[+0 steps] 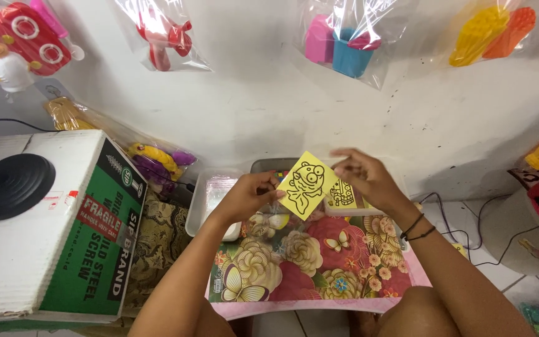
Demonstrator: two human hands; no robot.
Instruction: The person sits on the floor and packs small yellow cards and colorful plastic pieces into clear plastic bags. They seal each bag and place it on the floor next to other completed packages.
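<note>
Two hands are seen over a small counter (319, 274) covered with a flower-and-butterfly cloth. A yellow card (307, 185), printed with a black cartoon fish outline, is pinched at its left edge by the left hand (249, 195), fingers curled shut around it. The card is held tilted, one corner up, in the air above the far end of the counter. The right hand (364, 176) is placed just beside the card's right edge, fingers partly bent and loosely spread; whether the card is actually touched by it cannot be told. Black bands are worn on the right wrist.

Under the right hand, a stack of similar yellow cards (342, 195) is partly seen, lying in a shallow tray. Left of the left hand, a clear plastic container (210, 195) is set at the counter's edge. Further left, a white and green cardboard box (51, 231) is noted, with a round black stand base (9, 185) resting on top. Beyond the hands, bagged plastic toys (344, 43) are hung on the white wall. Cables (463, 234) are trailed over the floor to the right of the right forearm.
</note>
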